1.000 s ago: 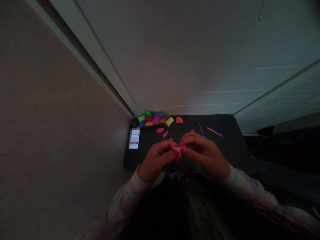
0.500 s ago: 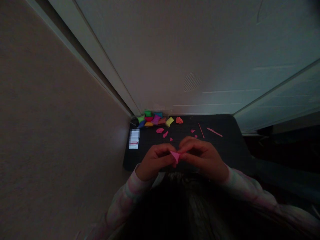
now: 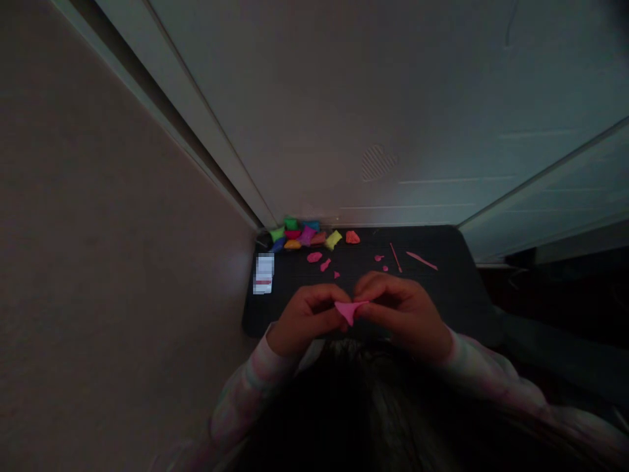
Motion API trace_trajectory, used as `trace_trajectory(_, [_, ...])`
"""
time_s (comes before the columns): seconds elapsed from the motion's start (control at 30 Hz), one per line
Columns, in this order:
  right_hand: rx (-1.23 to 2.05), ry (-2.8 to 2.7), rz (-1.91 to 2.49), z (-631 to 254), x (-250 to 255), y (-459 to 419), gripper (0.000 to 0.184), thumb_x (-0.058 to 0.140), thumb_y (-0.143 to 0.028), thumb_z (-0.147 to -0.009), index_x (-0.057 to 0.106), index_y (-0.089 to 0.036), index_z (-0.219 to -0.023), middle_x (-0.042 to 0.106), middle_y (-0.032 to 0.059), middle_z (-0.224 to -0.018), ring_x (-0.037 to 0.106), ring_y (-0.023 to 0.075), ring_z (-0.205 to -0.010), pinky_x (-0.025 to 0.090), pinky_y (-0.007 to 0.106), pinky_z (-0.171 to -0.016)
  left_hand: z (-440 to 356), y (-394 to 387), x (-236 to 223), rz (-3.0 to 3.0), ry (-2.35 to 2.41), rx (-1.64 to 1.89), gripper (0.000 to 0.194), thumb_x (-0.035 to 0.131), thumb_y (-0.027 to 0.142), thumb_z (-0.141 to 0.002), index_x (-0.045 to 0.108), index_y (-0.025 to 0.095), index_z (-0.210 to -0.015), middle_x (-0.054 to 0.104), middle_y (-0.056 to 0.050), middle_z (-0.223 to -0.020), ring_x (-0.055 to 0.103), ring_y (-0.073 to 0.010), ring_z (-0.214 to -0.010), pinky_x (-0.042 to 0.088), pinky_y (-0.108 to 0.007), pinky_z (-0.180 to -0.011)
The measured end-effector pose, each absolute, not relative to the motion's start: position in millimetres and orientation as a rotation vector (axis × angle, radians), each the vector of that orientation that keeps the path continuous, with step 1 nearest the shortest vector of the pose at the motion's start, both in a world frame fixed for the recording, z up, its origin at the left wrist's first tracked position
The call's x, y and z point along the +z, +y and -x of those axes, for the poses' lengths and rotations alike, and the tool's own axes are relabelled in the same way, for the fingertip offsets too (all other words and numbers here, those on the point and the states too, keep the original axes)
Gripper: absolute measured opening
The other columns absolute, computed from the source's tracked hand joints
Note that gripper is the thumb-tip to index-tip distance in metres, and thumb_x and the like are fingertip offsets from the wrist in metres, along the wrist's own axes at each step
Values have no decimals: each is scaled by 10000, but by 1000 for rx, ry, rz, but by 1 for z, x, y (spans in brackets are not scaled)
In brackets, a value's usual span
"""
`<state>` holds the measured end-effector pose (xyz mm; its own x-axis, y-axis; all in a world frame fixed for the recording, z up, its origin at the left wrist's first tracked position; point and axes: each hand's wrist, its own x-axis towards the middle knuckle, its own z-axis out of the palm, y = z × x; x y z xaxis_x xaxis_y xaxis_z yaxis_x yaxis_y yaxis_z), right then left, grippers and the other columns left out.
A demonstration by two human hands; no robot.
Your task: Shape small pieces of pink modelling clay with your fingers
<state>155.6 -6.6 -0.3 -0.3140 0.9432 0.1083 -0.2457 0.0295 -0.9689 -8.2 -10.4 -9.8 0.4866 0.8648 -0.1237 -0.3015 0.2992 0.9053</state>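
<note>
A small flat pink clay piece (image 3: 349, 309) with a pointed lower tip is pinched between both my hands above the near part of a dark table (image 3: 457, 275). My left hand (image 3: 304, 318) grips its left edge with curled fingers. My right hand (image 3: 405, 311) grips its right edge, fingertips closed on it. Both hands hover close to my body, and dark hair hides the table edge below them.
Several bright clay packets (image 3: 302, 235) lie at the table's far left corner, with an orange lump (image 3: 352, 237) beside them. Pink clay bits (image 3: 314, 257) and two thin pink sticks (image 3: 421, 259) lie beyond my hands. A white card (image 3: 264, 273) sits at the left edge. Walls close in left and behind.
Both hands drew a little nearer to my body with the pink piece, uncovering small pink bits on the table. The piece's shape shifted slightly between my fingers.
</note>
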Motion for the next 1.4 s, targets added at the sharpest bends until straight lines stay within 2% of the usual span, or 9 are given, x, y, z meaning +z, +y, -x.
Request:
trace_trajectory(0.4, [1763,-1112,726,-158,-5,-6,20,672,-196,-716,664,-211,-706,607,-18,-699,562,82,-662,449,199,-632,7,-10,-7,-929,716,870,105,721,238,-619,671,147,-635,580,0,-597,498,-92,-578,390,-216,-571])
trace_trajectory(0.7, [1684,-1219,793,-162,-4,-5,90,684,-182,-698,669,-228,-774,601,-14,-744,560,96,-711,446,214,-662,5,-9,-15,-848,803,939,190,760,290,-574,672,157,-679,593,10,-622,493,-76,-563,360,-195,-537])
trace_trajectory(1.03, [1578,-1340,856,-162,0,-3,34,665,-179,-713,665,-213,-713,608,-11,-690,560,106,-665,441,235,-635,1,-10,-16,-737,821,913,184,769,264,-552,663,153,-653,587,22,-599,476,-68,-537,333,-196,-527])
trace_trajectory(1.27, [1553,-1394,865,-162,0,-5,79,678,-169,-691,666,-213,-755,616,-3,-719,571,116,-689,446,247,-653,-3,-10,-15,-680,835,922,201,776,265,-524,643,144,-614,592,23,-587,486,-75,-548,338,-210,-556])
trace_trajectory(1.4, [1515,-1390,904,-161,3,-4,18,677,-195,-688,664,-207,-691,614,0,-672,565,125,-648,444,263,-624,-4,-10,-14,-682,848,910,205,774,268,-520,635,142,-601,586,26,-578,474,-73,-538,324,-210,-544])
